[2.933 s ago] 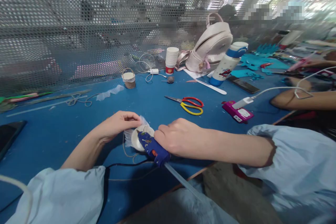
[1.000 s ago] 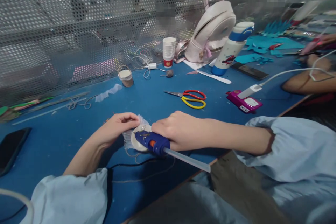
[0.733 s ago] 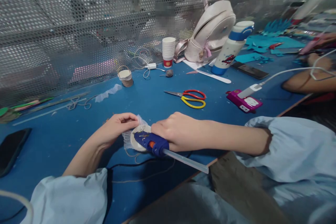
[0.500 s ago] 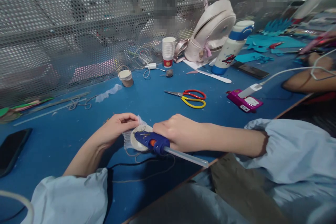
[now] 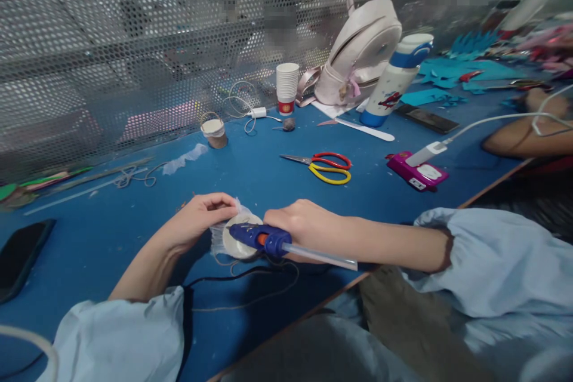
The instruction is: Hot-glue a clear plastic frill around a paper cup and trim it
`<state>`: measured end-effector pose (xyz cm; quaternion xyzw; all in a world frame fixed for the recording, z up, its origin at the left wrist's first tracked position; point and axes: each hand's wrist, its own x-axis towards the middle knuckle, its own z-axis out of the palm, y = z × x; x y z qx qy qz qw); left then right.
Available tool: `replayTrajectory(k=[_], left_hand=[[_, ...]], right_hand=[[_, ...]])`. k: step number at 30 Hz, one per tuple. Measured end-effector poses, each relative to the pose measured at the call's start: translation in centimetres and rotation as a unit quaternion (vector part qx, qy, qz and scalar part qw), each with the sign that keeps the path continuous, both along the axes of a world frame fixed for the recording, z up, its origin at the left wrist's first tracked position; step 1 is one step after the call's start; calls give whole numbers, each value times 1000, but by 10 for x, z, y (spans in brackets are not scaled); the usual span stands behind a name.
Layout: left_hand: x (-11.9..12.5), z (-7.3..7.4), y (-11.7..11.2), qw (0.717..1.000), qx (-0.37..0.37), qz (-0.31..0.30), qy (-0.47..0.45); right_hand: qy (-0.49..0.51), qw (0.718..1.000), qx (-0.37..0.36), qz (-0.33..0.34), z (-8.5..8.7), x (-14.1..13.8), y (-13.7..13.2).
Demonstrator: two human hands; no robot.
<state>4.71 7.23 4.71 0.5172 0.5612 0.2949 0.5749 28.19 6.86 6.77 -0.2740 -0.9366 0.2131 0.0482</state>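
Note:
My right hand [image 5: 301,227] is wrapped round a blue hot glue gun [image 5: 250,235], whose clear glue stick [image 5: 320,256] juts out of the back. The gun's nozzle lies over a round, whitish disc-like piece [image 5: 244,250], its tip near the left side of it. Sheer white gauzy fabric [image 5: 218,240] sticks out around that piece. With thumb and fingers together, my left hand [image 5: 208,215] pinches the gauze at its upper left edge. A thin string and a black cord run on the table below the gun.
Scissors [image 5: 319,166] with red and yellow handles lie ahead. Behind are a small string-handled bucket [image 5: 215,132], stacked paper cups [image 5: 287,89], a backpack [image 5: 362,51] and a bottle [image 5: 396,83]. A magenta power strip [image 5: 417,172] lies right; a phone [image 5: 24,256] left. Another person's arm [image 5: 528,134] rests far right.
The glue gun has tilted, its back end and glue stick swinging slightly up. My right hand has shifted a little to the right; my left hand stays put.

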Motion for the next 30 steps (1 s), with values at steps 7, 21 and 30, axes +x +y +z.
replayTrajectory(k=[7, 21, 30], left_hand=[[1, 0, 0, 1000, -1, 3, 4], [0, -1, 2, 1000, 1, -4, 0], [2, 1, 1, 1000, 7, -8, 13]], right_hand=[[15, 999, 15, -28, -3, -1, -3], [14, 1000, 9, -11, 1, 1, -4], [-19, 999, 20, -41, 2, -3, -5]])
